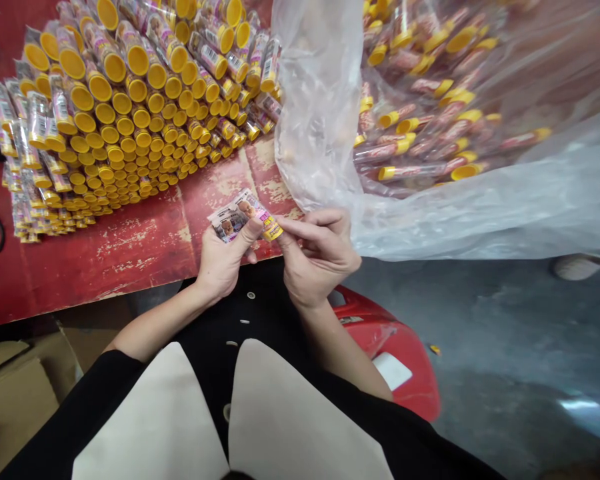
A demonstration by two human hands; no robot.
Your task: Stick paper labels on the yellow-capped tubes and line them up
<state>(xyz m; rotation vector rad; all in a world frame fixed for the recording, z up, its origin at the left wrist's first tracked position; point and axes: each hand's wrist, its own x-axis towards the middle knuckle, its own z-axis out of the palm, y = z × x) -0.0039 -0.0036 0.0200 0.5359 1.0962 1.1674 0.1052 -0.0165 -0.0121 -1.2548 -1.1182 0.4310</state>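
Observation:
My left hand (225, 260) is closed around a printed packet (226, 224) with a dark picture on it, its thumb pressing on the lower side. Along that packet lies a printed tube label (260, 212) with pink and yellow lettering and a yellow end. My right hand (320, 253) pinches the yellow end between thumb and forefinger, its other fingers curled. Both hands are just over the front edge of the red table (145, 253). Whether the printed pieces are one stack or separate cannot be made out.
Yellow-capped tubes (130, 140) are piled at the back left. A clear plastic bag (320, 133) holding more tubes (420, 167) lies at the right. Below are a red stool (415, 367) and cardboard boxes (25, 393).

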